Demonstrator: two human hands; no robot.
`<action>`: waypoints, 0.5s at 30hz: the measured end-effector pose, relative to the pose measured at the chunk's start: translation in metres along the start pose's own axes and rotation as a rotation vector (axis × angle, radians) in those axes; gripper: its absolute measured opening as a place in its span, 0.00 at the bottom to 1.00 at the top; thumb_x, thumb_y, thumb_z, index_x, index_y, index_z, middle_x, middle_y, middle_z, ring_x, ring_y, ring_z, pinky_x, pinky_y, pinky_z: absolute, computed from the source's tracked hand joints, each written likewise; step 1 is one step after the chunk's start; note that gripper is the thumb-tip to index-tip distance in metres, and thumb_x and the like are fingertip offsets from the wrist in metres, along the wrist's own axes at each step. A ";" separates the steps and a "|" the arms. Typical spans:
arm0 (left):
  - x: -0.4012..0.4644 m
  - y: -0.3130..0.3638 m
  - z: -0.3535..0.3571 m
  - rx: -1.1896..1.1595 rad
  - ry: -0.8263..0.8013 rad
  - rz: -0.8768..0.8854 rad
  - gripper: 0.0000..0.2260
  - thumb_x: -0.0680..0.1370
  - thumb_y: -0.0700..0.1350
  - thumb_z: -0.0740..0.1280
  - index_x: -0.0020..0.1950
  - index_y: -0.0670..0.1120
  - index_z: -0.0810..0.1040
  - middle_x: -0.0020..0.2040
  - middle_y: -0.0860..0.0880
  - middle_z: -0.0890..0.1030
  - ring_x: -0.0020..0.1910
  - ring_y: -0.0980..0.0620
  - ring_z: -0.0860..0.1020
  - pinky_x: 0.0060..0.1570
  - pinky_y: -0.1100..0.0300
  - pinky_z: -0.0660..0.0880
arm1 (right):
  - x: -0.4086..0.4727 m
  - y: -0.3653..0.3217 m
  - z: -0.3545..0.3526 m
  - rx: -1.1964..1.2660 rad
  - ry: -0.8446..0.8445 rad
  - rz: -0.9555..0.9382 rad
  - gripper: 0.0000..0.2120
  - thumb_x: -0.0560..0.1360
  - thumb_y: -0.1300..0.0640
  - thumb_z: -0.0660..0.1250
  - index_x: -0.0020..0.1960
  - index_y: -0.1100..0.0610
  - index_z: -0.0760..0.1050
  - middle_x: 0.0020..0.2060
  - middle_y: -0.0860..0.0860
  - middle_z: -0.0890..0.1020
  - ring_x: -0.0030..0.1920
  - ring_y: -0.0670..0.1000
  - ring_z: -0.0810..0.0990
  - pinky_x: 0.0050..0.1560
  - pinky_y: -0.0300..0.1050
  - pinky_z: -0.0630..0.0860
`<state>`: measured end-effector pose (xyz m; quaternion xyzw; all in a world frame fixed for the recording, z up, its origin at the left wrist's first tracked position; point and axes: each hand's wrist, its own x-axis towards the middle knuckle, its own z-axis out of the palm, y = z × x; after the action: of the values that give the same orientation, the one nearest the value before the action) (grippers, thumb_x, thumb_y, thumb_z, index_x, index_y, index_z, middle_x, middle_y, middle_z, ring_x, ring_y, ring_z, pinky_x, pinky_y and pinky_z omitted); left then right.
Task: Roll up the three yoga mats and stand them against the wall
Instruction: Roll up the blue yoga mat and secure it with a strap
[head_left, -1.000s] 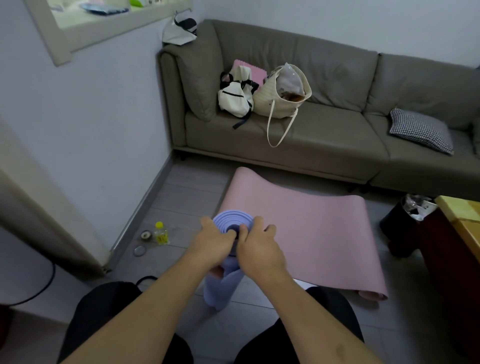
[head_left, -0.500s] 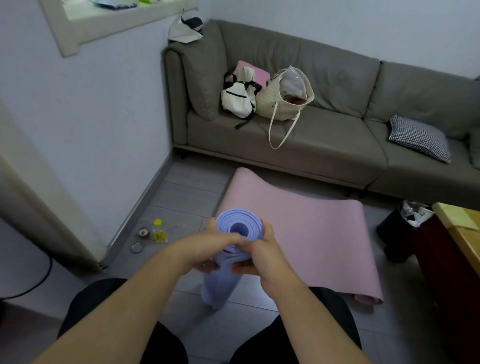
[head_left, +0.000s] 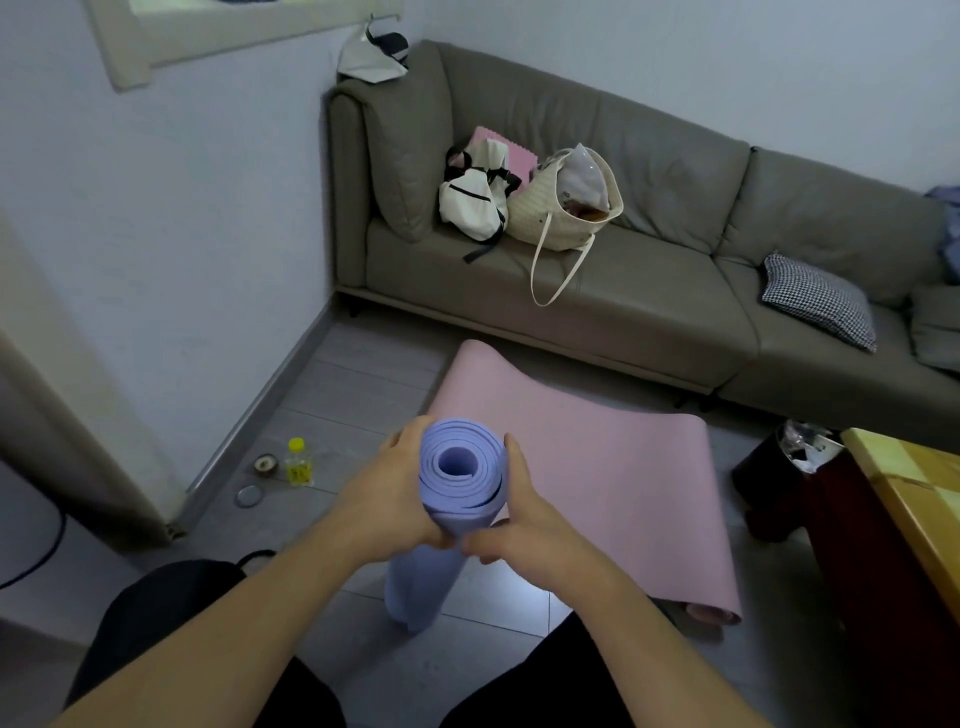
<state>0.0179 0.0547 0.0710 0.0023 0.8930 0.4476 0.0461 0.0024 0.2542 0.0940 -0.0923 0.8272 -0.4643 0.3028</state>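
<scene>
The purple yoga mat (head_left: 460, 486) is rolled up and stands upright on the floor (head_left: 332, 395), its spiral end toward the camera. The left hand (head_left: 387, 493) and the right hand (head_left: 524, 525) hold it near the top from both sides, with the fingers curled round the roll. Behind it, the pink yoga mat (head_left: 587, 467) lies flat on the floor, in front of the grey sofa (head_left: 649, 291).

Grey tiled floor (head_left: 363, 384) bears pink mat (head_left: 587, 467), bottle (head_left: 297, 462)
</scene>
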 end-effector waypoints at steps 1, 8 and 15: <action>0.001 -0.003 -0.002 -0.030 0.018 0.010 0.48 0.52 0.51 0.83 0.68 0.64 0.66 0.63 0.62 0.74 0.59 0.57 0.77 0.53 0.53 0.80 | 0.000 0.002 -0.003 -0.153 0.029 -0.074 0.60 0.74 0.62 0.76 0.81 0.33 0.33 0.71 0.46 0.76 0.54 0.47 0.81 0.54 0.40 0.79; 0.003 -0.005 -0.007 -0.344 0.003 0.055 0.48 0.57 0.40 0.87 0.71 0.57 0.69 0.61 0.60 0.80 0.57 0.62 0.80 0.49 0.65 0.79 | 0.002 -0.032 -0.011 -0.827 0.195 -0.364 0.42 0.64 0.39 0.82 0.74 0.37 0.68 0.74 0.48 0.60 0.69 0.55 0.70 0.65 0.53 0.77; 0.003 -0.043 -0.004 -0.626 -0.035 -0.061 0.44 0.65 0.31 0.81 0.75 0.56 0.68 0.65 0.53 0.81 0.64 0.52 0.81 0.56 0.50 0.83 | 0.046 -0.054 0.007 -0.912 0.116 -0.338 0.30 0.66 0.38 0.81 0.65 0.41 0.77 0.63 0.47 0.63 0.57 0.52 0.71 0.53 0.47 0.76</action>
<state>0.0161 0.0259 0.0385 -0.0308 0.7107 0.6990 0.0733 -0.0369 0.1997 0.1171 -0.3224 0.9352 -0.1016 0.1051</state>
